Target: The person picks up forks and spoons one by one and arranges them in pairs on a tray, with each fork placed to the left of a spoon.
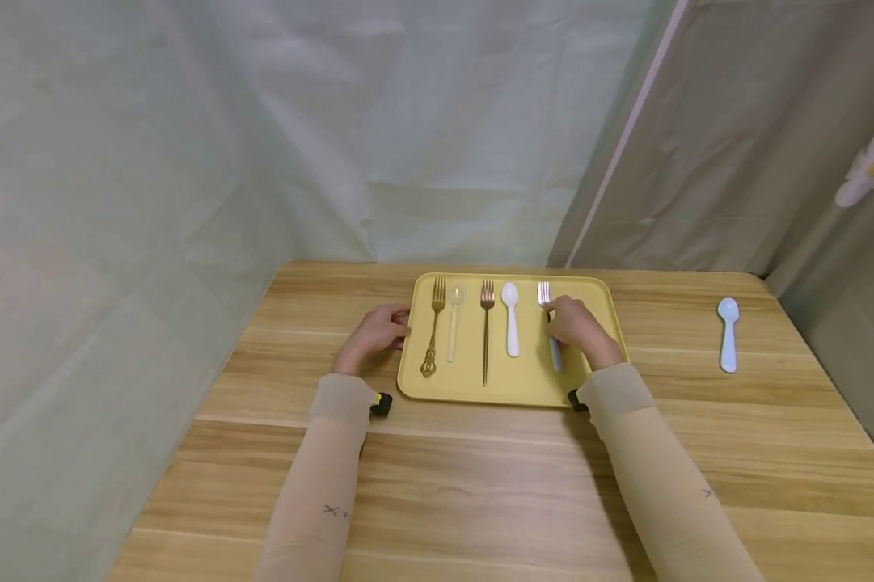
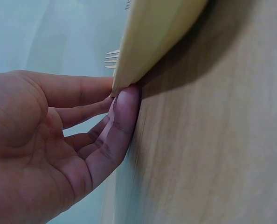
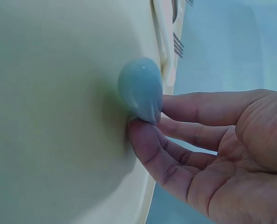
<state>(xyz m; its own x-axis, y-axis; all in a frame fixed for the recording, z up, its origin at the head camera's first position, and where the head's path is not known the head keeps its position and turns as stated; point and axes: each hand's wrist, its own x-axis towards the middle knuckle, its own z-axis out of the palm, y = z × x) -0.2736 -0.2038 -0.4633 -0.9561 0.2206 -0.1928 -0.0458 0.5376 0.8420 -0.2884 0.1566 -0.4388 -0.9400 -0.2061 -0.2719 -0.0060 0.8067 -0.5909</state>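
Observation:
A yellow tray (image 1: 524, 381) lies on the wooden table (image 1: 480, 485). On it lie an ornate gold fork (image 1: 433, 327), a cream spoon (image 1: 453, 323), a copper fork (image 1: 486, 331), a white spoon (image 1: 511, 319) and a fork with a pale blue handle (image 1: 555, 357). My left hand (image 1: 374, 331) touches the tray's left edge with nearly straight fingers (image 2: 122, 116) against the rim (image 2: 152, 32). My right hand (image 1: 578, 327) rests over the blue-handled fork. In the right wrist view a fingertip (image 3: 145, 135) touches the handle's rounded blue end (image 3: 141, 88); the fingers are extended.
A light blue spoon (image 1: 728, 335) lies alone on the table at the far right. Pale cloth walls (image 1: 189, 162) close in the table at the back and on both sides, with a flower ornament (image 1: 873, 166) on the right one.

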